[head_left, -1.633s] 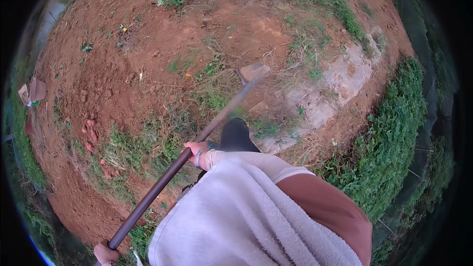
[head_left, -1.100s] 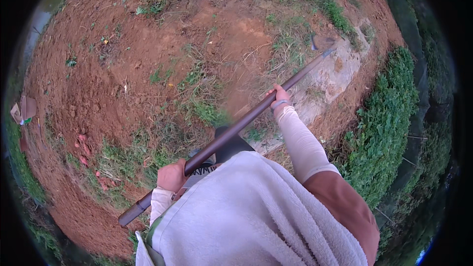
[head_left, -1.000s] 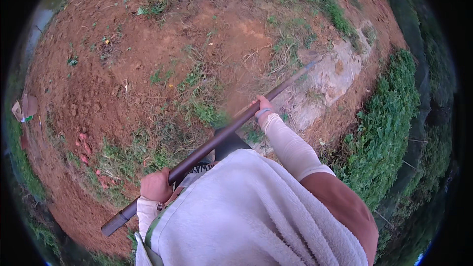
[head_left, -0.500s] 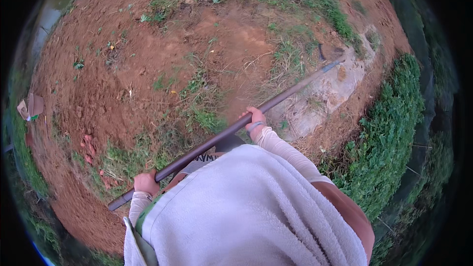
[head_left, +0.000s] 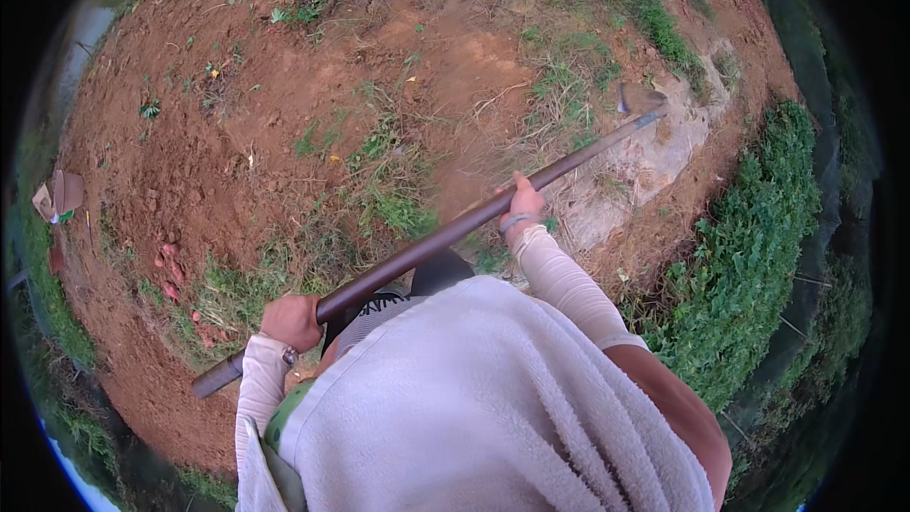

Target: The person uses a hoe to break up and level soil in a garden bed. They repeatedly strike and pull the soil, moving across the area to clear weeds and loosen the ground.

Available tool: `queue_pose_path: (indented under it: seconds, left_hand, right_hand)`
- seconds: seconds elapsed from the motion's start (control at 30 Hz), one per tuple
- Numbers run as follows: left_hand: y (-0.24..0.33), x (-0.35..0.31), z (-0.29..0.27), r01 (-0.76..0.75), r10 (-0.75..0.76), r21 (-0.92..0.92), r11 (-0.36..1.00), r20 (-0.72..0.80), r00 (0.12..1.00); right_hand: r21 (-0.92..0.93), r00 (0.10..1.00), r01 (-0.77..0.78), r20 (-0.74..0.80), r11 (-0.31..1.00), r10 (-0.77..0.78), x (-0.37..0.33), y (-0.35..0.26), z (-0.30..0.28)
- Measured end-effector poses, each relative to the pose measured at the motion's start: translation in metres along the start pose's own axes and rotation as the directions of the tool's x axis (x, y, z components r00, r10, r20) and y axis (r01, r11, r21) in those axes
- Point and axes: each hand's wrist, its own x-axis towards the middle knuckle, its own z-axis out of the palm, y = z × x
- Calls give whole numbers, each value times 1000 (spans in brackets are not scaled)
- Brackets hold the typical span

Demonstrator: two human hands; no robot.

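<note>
A long hoe slants across the view from the lower left to the upper right, its brown handle [head_left: 438,245] running in front of my body. My left hand [head_left: 292,320] is closed round the handle a little above its butt end, which sticks out at the lower left. Farther along, my right hand [head_left: 523,199] wraps the handle past its middle. The hoe's blade [head_left: 645,99] is at the far right, low over or touching pale ground beside some grass; which of the two I cannot tell. A white towel [head_left: 474,389] drapes over my front and hides part of my arms.
Reddish bare soil [head_left: 284,123] with grass tufts lies ahead. Several reddish tubers [head_left: 171,270] rest in a pile at the left. A brown container [head_left: 68,192] stands at the far left. Leafy green plants [head_left: 749,256] and dark netting [head_left: 823,180] line the right side.
Both hands have moved up and to the right and now grip the hoe handle farther from its butt end. The blade has stayed in nearly the same spot.
</note>
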Motion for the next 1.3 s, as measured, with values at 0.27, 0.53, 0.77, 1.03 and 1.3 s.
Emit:
queue_pose_path:
  seconds: [0.27, 0.53, 0.77, 1.03, 1.3]
  left_hand:
    - [-9, -52, -88, 84, 36, 379, 922, -301, 953]
    - [28, -17, -173, 169, 210, 576, 800, -532, 821]
    - [-52, -71, 2, 124, -83, 271, 955, -156, 984]
    - [-112, -82, 162, 253, -253, -10, 967, 11, 967]
    - [-66, 20, 123, 54, -61, -142, 988, -44, 997]
  right_hand:
    - [67, 894, -383, 280, 921, 351, -13, 55, 29]
    - [292, 924, -333, 292, 897, 248, 14, 6, 85]
    - [-25, 806, -582, 112, 813, 581, 29, 108, 7]
    - [-218, 869, -491, -46, 844, 493, 31, 170, -51]
    - [57, 979, -133, 166, 990, 122, -2, 8, -5]
